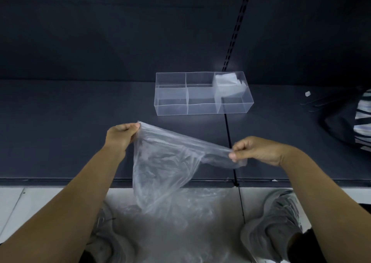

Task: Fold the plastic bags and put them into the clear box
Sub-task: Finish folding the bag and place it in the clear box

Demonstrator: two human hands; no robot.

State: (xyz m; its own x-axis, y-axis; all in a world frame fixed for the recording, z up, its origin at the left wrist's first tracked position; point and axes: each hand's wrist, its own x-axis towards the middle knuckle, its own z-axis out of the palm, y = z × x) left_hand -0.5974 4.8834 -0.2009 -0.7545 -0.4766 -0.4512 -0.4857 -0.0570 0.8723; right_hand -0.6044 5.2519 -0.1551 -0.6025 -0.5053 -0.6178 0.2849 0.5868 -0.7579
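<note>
A clear plastic bag (pixel 164 162) hangs stretched between my two hands above the front of a dark shelf. My left hand (pixel 120 135) pinches its upper left corner. My right hand (pixel 255 150) pinches the other end, lower and to the right. The bag's body sags down past the shelf edge. Further back stands the clear box (pixel 170 100), split into several compartments. A folded plastic bag (pixel 227 84) sits in its far right compartment.
The dark shelf (pixel 70 132) ends at a front edge just below my hands. More loose clear plastic (pixel 180 228) lies on the floor between my grey shoes (pixel 277 222). A dark striped item (pixel 359 122) lies at the right edge.
</note>
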